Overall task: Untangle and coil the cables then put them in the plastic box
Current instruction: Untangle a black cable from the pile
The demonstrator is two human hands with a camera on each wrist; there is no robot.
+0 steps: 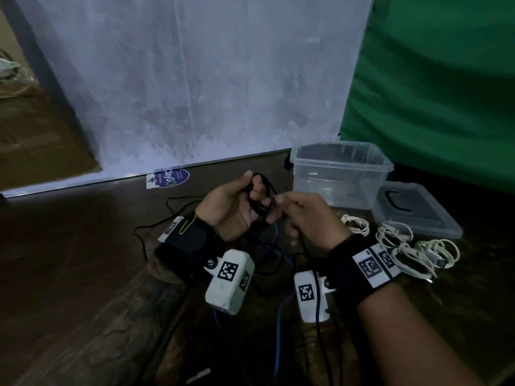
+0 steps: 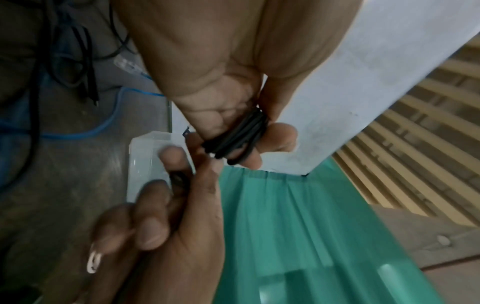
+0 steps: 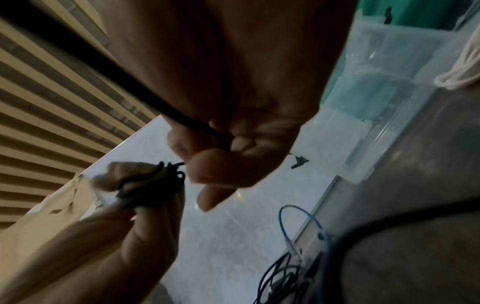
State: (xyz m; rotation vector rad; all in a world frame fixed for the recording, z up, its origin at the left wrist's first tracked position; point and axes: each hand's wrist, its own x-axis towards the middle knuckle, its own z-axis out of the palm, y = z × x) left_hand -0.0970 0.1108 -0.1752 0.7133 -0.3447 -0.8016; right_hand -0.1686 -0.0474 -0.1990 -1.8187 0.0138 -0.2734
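Note:
My left hand holds a small coil of black cable above the floor, thumb and fingers curled round the loops. My right hand pinches the free run of the same black cable just right of the coil; that strand trails down past my right wrist. The clear plastic box stands open behind the hands to the right, about a hand's width away. A blue cable and more black cable lie tangled on the floor under my hands.
The box's clear lid lies right of the box. Several coiled white cables lie on the floor in front of the lid. A white wall panel rises behind, a green cloth at right. The floor is dark wood.

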